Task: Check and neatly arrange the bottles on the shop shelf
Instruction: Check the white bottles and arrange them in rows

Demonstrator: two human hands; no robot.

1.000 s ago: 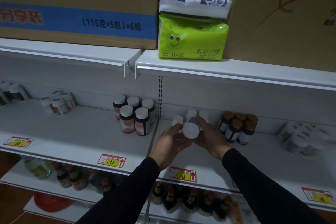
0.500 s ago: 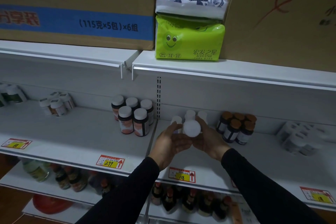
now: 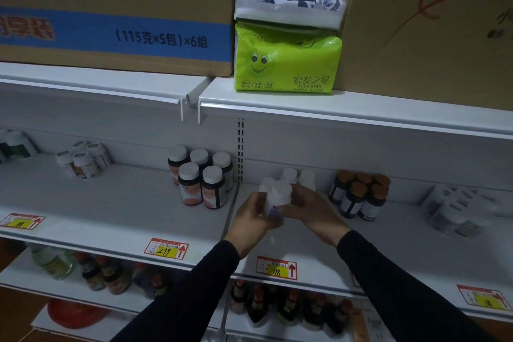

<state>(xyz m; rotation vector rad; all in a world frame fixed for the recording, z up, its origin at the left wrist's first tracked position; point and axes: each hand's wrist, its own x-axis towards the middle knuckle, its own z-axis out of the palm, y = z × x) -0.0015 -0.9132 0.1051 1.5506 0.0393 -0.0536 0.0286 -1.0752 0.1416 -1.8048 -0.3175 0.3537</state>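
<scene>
A white bottle (image 3: pixel 279 196) with a white cap is held upright between both hands just above the middle shelf (image 3: pixel 305 244). My left hand (image 3: pixel 254 221) grips its lower left side. My right hand (image 3: pixel 311 212) curls round its right side. Behind it stand three more white bottles (image 3: pixel 298 176) near the back wall. Left of the shelf divider is a group of dark bottles with white caps (image 3: pixel 201 176). To the right stands a cluster of dark bottles with brown caps (image 3: pixel 359 193).
White packs (image 3: pixel 455 209) lie at the far right of the shelf, small white bottles (image 3: pixel 83 159) at the far left. Price tags (image 3: pixel 166 248) hang on the front edge. Cardboard boxes and a green tissue pack (image 3: pixel 286 64) sit above; sauce bottles (image 3: pixel 277 305) stand below.
The bottle was tipped with its cap facing me half a second ago; now it stands upright again and lower, close to the shelf. Both hands kept hold of it.
</scene>
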